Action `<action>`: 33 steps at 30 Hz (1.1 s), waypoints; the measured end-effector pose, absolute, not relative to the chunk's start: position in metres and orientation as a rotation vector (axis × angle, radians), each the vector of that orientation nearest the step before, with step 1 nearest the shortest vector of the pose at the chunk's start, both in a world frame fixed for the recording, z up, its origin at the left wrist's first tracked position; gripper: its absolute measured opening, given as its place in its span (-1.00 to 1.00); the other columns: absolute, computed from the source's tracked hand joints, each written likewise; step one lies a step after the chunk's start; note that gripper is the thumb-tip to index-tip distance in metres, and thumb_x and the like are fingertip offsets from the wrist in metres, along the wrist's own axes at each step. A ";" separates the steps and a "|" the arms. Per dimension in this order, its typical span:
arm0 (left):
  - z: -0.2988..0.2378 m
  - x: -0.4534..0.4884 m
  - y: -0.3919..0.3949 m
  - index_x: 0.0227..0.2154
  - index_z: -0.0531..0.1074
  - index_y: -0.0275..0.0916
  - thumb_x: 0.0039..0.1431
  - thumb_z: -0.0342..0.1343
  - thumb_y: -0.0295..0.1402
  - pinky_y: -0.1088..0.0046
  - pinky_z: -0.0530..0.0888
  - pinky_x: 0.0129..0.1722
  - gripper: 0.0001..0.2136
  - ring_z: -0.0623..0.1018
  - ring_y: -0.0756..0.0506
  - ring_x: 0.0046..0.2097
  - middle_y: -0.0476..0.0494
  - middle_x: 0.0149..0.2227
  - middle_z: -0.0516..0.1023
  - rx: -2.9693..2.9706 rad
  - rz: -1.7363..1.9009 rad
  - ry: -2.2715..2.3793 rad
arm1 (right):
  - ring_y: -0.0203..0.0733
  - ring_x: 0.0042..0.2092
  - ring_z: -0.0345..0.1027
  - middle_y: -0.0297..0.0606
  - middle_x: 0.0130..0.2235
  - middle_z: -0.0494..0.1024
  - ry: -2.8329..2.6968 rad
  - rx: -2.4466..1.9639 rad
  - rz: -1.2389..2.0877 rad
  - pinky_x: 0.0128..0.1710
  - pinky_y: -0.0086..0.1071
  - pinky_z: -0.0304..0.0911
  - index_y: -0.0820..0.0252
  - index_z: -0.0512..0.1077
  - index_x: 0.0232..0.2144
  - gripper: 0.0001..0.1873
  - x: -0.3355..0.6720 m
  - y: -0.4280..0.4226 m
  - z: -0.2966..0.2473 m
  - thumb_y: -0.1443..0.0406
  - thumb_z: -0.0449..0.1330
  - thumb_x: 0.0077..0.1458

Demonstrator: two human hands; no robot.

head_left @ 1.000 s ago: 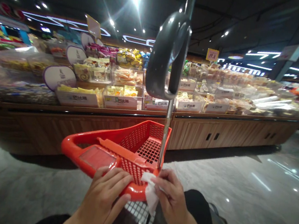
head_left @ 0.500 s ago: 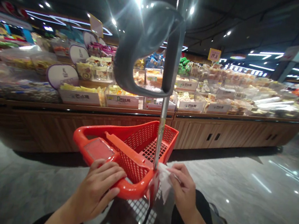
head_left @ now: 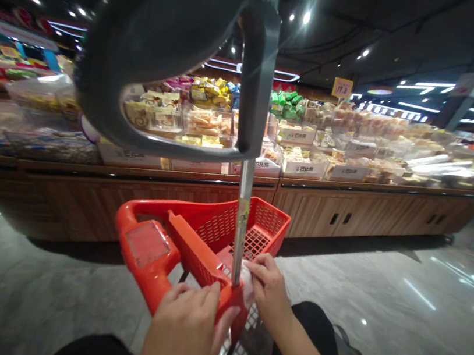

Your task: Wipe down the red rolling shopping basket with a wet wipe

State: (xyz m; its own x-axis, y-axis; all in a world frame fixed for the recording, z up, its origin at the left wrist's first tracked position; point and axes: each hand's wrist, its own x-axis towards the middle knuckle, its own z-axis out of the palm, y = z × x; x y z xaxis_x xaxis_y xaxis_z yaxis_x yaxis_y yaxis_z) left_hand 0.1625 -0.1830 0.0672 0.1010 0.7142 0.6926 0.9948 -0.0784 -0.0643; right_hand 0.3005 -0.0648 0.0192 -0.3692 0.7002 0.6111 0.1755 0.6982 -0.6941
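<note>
The left hand [head_left: 182, 334] grips the near rim of a red basket [head_left: 254, 241], fingers curled over the plastic. The right hand [head_left: 269, 288] pinches a white tissue [head_left: 247, 285] against that rim, just beside a metal pole [head_left: 239, 230] standing at the basket's near end. A dark grey handle [head_left: 170, 56] curves from the pole high above the basket. Beyond the basket, a wooden bench [head_left: 345, 222] carries packaged baked goods [head_left: 204, 123] in clear bins, under a yellow price sign [head_left: 342, 87]. A polished floor [head_left: 381, 280] spreads to the basket's right.

Supermarket: bulk snack counter [head_left: 348, 202], price sign [head_left: 342, 87], red shopping basket [head_left: 212, 227].
</note>
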 end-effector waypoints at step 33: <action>0.061 0.096 -0.183 -0.40 0.45 -0.20 0.21 0.01 -0.30 0.37 0.32 -0.26 -0.84 0.47 0.00 -0.50 0.05 -0.54 0.53 -1.971 -0.709 -1.452 | -0.20 -0.21 0.32 -0.26 -0.22 0.36 -1.352 -0.540 0.726 -0.34 -0.41 0.28 0.15 0.32 -0.39 -0.91 0.262 -0.055 0.028 0.42 0.07 0.06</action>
State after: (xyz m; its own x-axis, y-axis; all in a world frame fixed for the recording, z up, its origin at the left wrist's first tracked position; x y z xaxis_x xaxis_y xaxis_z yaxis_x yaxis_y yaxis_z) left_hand 0.0959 -0.1831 0.0609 0.2649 0.6502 0.7121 0.9613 -0.2359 -0.1422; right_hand 0.2621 -0.0549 0.0282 0.0604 0.7370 0.6732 -0.1539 0.6733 -0.7232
